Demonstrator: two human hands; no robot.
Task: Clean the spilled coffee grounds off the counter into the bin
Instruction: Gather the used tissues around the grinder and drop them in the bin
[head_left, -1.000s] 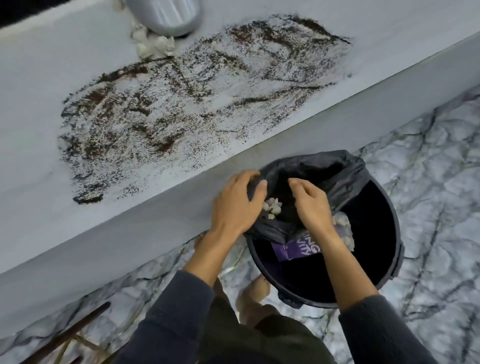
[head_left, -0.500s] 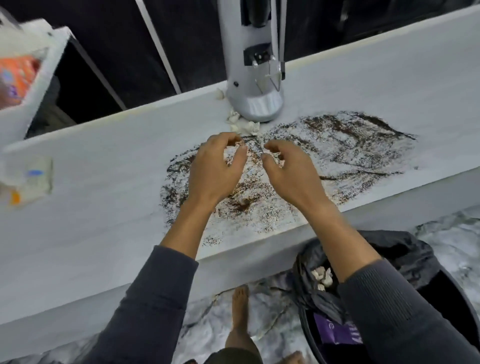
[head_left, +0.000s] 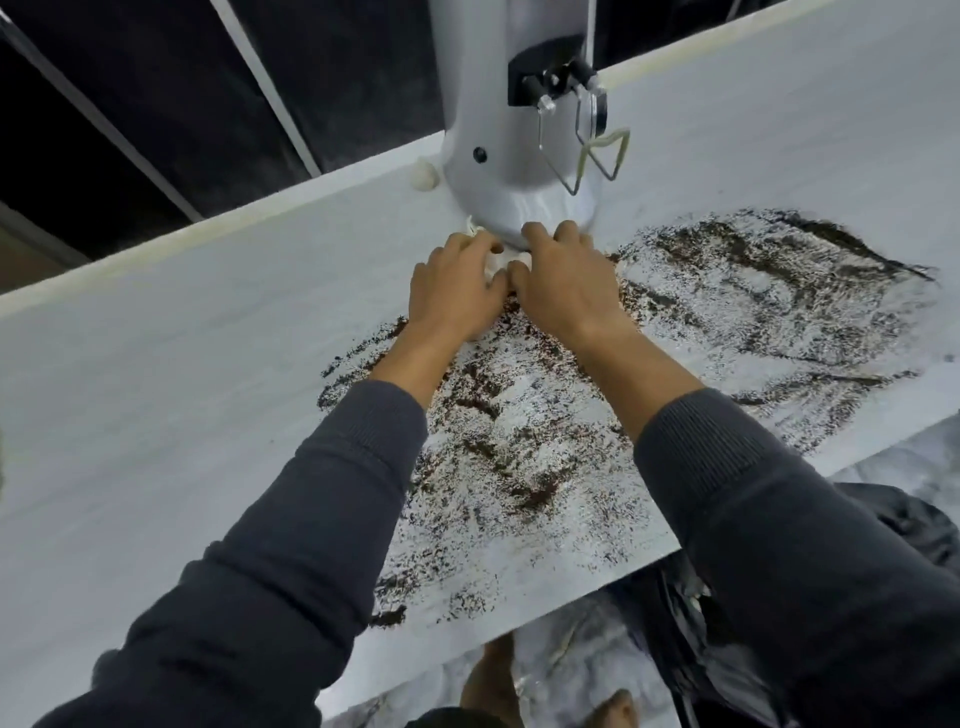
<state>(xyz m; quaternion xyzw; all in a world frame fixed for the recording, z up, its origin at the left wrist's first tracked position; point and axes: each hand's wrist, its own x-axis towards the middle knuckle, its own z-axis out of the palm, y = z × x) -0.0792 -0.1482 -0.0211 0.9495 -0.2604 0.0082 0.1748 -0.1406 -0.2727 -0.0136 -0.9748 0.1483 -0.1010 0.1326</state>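
Both hands are down on the white counter (head_left: 156, 395) at the foot of a tall grey machine (head_left: 511, 156), side by side and nearly touching. The left hand (head_left: 454, 288) has its fingers curled in over small white lumps (head_left: 496, 262) that lie against the machine's base, and the right hand (head_left: 563, 280) curls in from the other side with its fingertips (head_left: 540, 231) against the base — whether either hand truly pinches the lumps cannot be told, since the fingers hide them. The coffee grounds (head_left: 519, 457) lie as a broad dark smear on the counter, thin and streaked so that white shows through; its long axis runs along the counter's length, from near the front edge under the left sleeve (head_left: 291, 519) out to a pointed dark end far to the right (head_left: 841, 236). The wrists and forearms lie over the smear's middle. Another white lump (head_left: 425, 175) sits at the counter's back edge just left of the machine. The bin (head_left: 675, 649) — lined with a dark bag — stands on the marble floor below the counter's front edge, mostly behind the right sleeve (head_left: 789, 519). Bare feet (head_left: 493, 680) show beside it.
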